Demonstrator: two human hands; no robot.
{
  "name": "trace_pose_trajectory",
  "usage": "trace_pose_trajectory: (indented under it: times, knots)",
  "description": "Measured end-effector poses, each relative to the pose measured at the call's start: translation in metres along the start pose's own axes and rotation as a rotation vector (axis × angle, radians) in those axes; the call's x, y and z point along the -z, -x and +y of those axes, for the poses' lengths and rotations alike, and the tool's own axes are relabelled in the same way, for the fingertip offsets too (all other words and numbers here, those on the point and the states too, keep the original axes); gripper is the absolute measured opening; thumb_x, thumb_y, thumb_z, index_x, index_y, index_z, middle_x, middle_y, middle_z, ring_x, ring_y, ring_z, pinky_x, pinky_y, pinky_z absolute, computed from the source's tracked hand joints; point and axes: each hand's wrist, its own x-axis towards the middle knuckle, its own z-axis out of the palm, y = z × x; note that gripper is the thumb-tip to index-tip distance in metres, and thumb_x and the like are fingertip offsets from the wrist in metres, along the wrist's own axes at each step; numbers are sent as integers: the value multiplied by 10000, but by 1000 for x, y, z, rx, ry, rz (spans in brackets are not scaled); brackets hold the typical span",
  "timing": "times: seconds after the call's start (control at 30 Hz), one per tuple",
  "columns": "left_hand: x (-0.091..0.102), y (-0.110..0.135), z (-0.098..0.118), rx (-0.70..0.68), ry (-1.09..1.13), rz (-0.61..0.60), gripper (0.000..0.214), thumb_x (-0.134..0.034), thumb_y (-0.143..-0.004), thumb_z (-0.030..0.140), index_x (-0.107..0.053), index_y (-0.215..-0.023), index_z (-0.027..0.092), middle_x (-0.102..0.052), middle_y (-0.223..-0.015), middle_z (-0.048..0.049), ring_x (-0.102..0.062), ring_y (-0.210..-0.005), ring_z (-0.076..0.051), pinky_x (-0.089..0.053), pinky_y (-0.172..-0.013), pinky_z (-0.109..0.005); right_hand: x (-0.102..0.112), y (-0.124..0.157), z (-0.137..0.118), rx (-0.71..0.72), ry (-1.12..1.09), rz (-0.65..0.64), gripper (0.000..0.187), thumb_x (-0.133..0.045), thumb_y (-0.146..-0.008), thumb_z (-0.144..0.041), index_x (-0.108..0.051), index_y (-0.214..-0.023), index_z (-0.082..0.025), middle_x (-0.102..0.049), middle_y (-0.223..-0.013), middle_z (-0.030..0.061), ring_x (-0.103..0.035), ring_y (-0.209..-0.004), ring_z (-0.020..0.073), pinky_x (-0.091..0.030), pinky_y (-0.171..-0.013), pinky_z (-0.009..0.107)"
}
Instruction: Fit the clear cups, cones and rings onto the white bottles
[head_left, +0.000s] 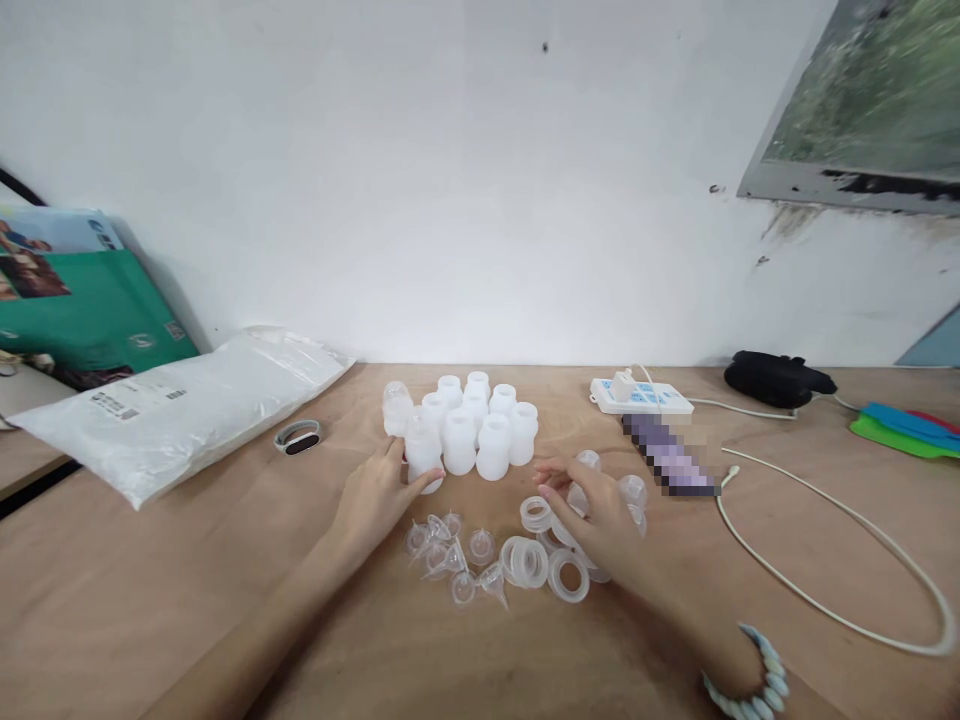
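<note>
My left hand point(386, 485) is closed round a small white baby bottle point(426, 465) that stands upright and has a clear teat on top. Just behind it is another bottle with a clear domed cap point(397, 405). To the right, several open-topped white bottles point(460, 445) stand close together. My right hand point(589, 500) hovers over clear screw rings point(568, 577) and clear caps point(634, 490), its fingers curved and apart with nothing visible between them. Clear bottle teats point(481, 546) lie between my hands. Part of the ring and cap pile is hidden under my right hand.
On the left lie a white plastic parcel point(225, 400) and a fitness band point(298, 438). A power strip point(645, 396), a blurred-out phone point(667, 455), a white cable point(825, 520) and a black case point(776, 377) are to the right. A white wall point(450, 200) rises behind the wooden table point(337, 660).
</note>
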Motion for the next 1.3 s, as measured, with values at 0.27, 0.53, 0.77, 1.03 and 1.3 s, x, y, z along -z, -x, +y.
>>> trace_pose_trajectory:
  times: [0.27, 0.53, 0.77, 1.03, 1.3]
  knots:
    - [8, -3, -5, -27, -241, -9, 364, -558, -890, 524, -542, -729, 197, -694, -742, -95, -665, -689, -287, -329, -544, -293, 2, -2, 1, 122, 154, -79, 134, -491, -930, -149, -613, -903, -198, -676, -823, 46, -624, -770, 214, -487, -696, 353]
    - [9, 14, 13, -452, -148, 116, 317, -428, -966, 405, -562, -763, 202, -662, -779, -66, -591, -741, -227, -389, -692, -326, -1, 1, 7, 156, 450, -271, 166, -634, -847, -154, -617, -1006, -197, -720, -957, 77, -628, -953, 291, -461, -848, 459]
    - [-3, 37, 42, -737, 54, -122, 119, -614, -877, 268, -654, -965, 198, -690, -974, -62, -573, -946, -264, -359, -810, -383, -6, 2, 10, 219, 525, -281, 220, -670, -812, -116, -625, -1015, -189, -735, -929, 94, -653, -888, 304, -480, -827, 480]
    - [-1, 35, 45, -598, 201, -228, 130, -514, -941, 240, -599, -848, 209, -692, -926, -34, -592, -939, -247, -348, -836, -378, -1, 2, -6, 248, 233, -66, 203, -614, -912, -182, -594, -1111, -218, -715, -1054, 86, -649, -1008, 280, -508, -852, 447]
    - [0, 44, 50, -427, 557, -173, 204, -346, -1008, 301, -523, -944, 225, -622, -853, -17, -553, -780, -193, -431, -716, -300, -1, 6, -25, 328, 74, 53, 290, -597, -940, -187, -590, -1223, -249, -696, -1166, 109, -652, -1100, 266, -555, -915, 436]
